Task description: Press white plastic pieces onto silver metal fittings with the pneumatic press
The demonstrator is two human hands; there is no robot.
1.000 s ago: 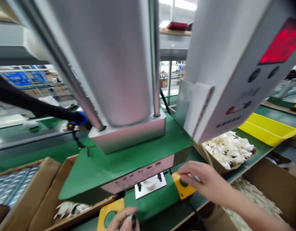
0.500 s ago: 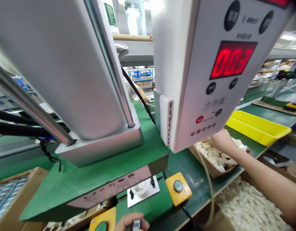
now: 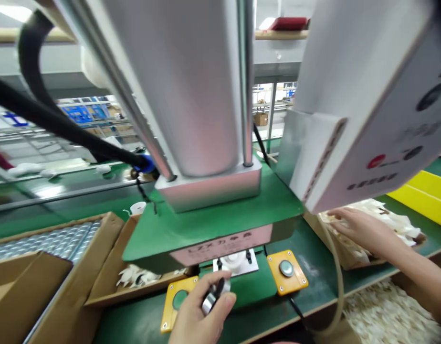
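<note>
My left hand (image 3: 202, 310) is closed around a small shiny metal ring-like part (image 3: 210, 302) with a dark inside, just in front of the press. Right behind it, under the green press head (image 3: 213, 215), a white round fixture (image 3: 233, 263) sits on a metal plate. My right hand (image 3: 367, 231) reaches into a cardboard box (image 3: 344, 248) of thin cream-coloured pieces (image 3: 392, 220). Its fingers are slightly bent and apart, with the tips among the pieces; nothing held can be made out.
Yellow button boxes (image 3: 168, 315) (image 3: 288, 272) flank the fixture. A white control unit (image 3: 349, 110) overhangs on the right, near a yellow tray (image 3: 428, 193). Silvery round parts fill a carton (image 3: 109, 229) on the left. A pale hose (image 3: 338, 286) hangs over the table edge.
The view has swung left. My left hand has risen further into view with the metal part, closer to the fixture. My right hand remains at the box of cream-coloured pieces.
</note>
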